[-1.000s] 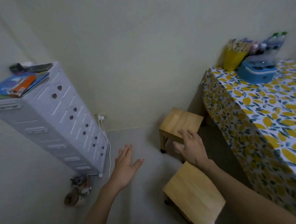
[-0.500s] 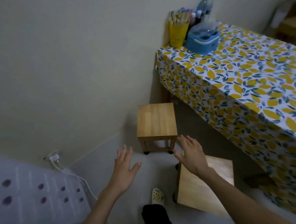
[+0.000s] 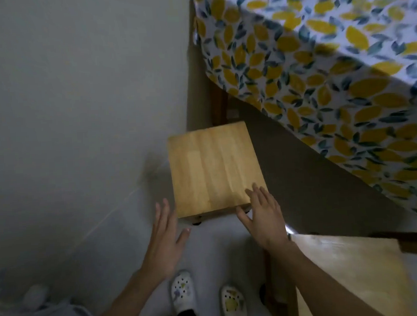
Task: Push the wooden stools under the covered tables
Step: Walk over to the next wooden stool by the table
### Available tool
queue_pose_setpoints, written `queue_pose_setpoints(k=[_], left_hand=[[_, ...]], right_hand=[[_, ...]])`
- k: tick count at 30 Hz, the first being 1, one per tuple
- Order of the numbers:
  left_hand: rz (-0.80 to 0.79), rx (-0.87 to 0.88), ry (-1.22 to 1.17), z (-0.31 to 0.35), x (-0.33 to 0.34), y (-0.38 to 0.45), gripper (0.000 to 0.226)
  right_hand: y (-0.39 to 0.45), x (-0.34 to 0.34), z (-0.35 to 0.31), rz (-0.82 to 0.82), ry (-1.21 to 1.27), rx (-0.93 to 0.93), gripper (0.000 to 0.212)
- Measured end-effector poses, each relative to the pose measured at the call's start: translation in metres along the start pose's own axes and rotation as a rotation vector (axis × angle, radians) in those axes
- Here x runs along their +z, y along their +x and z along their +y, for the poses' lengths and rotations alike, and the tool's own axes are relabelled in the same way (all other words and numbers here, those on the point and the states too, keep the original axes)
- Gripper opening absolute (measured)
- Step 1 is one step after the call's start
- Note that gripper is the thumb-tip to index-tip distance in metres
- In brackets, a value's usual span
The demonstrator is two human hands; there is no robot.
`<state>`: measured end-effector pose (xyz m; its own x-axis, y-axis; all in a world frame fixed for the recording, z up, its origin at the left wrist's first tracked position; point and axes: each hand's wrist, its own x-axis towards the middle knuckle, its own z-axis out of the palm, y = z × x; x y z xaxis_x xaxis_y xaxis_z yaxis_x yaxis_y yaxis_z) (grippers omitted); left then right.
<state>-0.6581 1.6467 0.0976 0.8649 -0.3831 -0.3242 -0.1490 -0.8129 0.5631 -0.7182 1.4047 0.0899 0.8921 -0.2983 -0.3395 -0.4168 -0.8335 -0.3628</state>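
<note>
Two open hands: right hand over stool, left hand beside

Dim indoor light, soft motion blur, deep shadow beneath tablecloth, wide-angle edge distortion

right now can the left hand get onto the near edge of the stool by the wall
Probably yes. The left hand is open, with its fingers beside the near left corner of the wooden stool. Only bare floor shows between them. The right hand already overlaps the near right corner, clear of the left side.
</note>
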Motion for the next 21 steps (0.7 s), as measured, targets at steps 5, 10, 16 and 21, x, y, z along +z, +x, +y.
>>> queue_pose_setpoints(k=[5,10,16,21], left_hand=[[0.009,0.128,0.137,-0.050,0.060,0.090,0.071],[0.072,0.214,0.261,-0.071,0.090,0.137,0.067],[0.105,0.302,0.293,-0.066,0.094,0.153,0.066],[0.089,0.279,0.309,-0.033,0.093,0.205,0.067]], right_hand=[[0.068,0.085,0.002,0.147,-0.004,0.024,0.074],[0.104,0.133,0.004,0.258,-0.158,0.060,0.068],[0.120,0.133,0.016,0.400,-0.176,0.013,0.065],[0.172,0.102,0.038,0.386,-0.175,-0.009,0.064]])
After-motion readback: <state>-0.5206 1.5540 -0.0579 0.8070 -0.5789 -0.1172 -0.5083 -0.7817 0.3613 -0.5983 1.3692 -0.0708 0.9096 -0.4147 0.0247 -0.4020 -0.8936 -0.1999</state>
